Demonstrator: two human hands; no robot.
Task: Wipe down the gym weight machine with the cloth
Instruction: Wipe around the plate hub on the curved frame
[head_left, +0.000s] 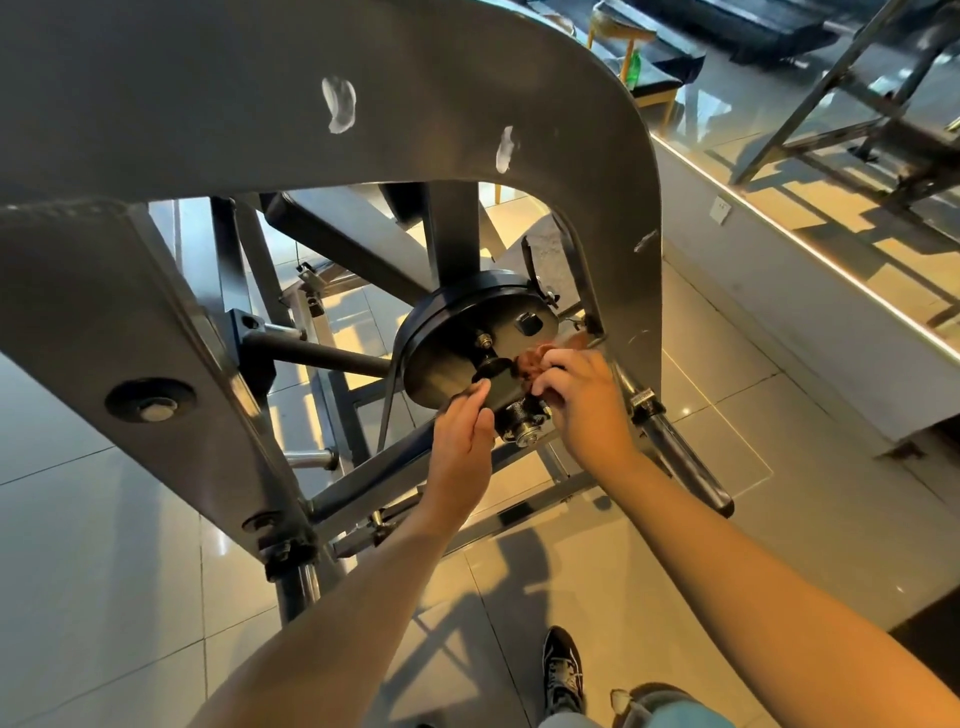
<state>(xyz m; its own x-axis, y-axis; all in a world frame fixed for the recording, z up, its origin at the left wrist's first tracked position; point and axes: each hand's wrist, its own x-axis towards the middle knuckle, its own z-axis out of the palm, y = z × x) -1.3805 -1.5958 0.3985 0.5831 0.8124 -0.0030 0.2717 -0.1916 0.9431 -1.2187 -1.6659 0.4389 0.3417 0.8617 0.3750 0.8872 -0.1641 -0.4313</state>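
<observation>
Mid-wipe at the weight machine's pivot disc: right hand pinches the bunched cloth against the hub. Left hand, fingers near straight, steadies the black bracket. Next, probably: work round the bolts, tight clearance.

Single head-worn view, wide-angle, facing forward and steeply down. The grey machine frame stands very near the lens, spanning 9 to 1 o'clock. The left hand and right hand meet near centre at arm's length. The tiled floor and one shoe lie toward 6 o'clock.
</observation>
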